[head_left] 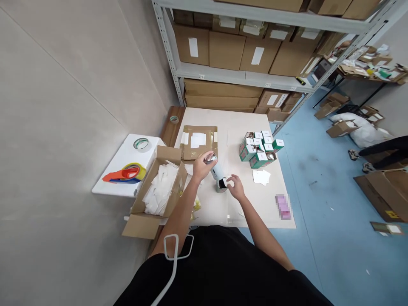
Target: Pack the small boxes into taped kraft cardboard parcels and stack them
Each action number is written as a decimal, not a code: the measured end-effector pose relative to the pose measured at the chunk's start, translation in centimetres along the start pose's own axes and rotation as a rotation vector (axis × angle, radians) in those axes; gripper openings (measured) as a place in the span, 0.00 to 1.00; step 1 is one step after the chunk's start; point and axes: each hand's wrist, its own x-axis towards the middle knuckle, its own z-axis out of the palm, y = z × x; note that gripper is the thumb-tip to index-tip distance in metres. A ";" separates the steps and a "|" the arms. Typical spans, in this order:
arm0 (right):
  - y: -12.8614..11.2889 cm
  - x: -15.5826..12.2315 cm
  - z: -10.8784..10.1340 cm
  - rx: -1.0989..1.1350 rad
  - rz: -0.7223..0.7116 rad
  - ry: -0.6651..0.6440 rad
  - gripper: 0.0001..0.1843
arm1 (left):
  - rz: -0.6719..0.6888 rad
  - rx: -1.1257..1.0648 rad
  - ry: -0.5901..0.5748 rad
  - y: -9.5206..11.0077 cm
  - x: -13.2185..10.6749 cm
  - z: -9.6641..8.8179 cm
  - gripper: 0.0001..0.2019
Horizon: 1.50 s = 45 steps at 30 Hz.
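Note:
My left hand [202,167] is closed around a bottle-like cylinder [217,172] with a shiny silver end and a pale blue body. It is tilted, its lower end at the mouth of a small open green-and-white box [221,186] with a dark inside. At that box's right side, my right hand [236,187] has its thumb and forefinger pinched at the white flap. To the right stands a cluster of similar green-and-white boxes [261,156], some open with silvery tops showing inside.
Left of my hands, an open carton [170,199] holds white wrapping. A flattened cardboard piece [187,149] lies behind. An orange tape dispenser [123,174] rests on a white side surface. White papers [262,177] and a blurred pink item [283,207] lie right. Shelving [219,75] stands beyond; a person's legs [382,148] show far right.

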 end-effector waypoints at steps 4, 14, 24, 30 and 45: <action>2.2 -0.9 3.1 -0.182 0.039 -0.211 0.23 | -0.037 0.042 0.000 -2.3 -0.7 0.3 0.23; 3.8 -0.1 2.5 -0.096 0.041 -0.158 0.34 | -0.083 0.074 0.001 -5.6 -2.7 1.8 0.23; 4.8 -0.4 3.5 -0.148 -0.022 -0.073 0.22 | -0.103 0.106 0.100 -6.2 -4.3 1.4 0.24; 4.7 0.8 4.5 -0.223 0.037 0.013 0.12 | -0.096 0.115 0.128 -5.9 -5.1 1.2 0.25; 6.5 0.9 5.2 0.186 0.399 0.301 0.13 | -0.002 0.177 0.041 -6.1 -6.4 3.4 0.21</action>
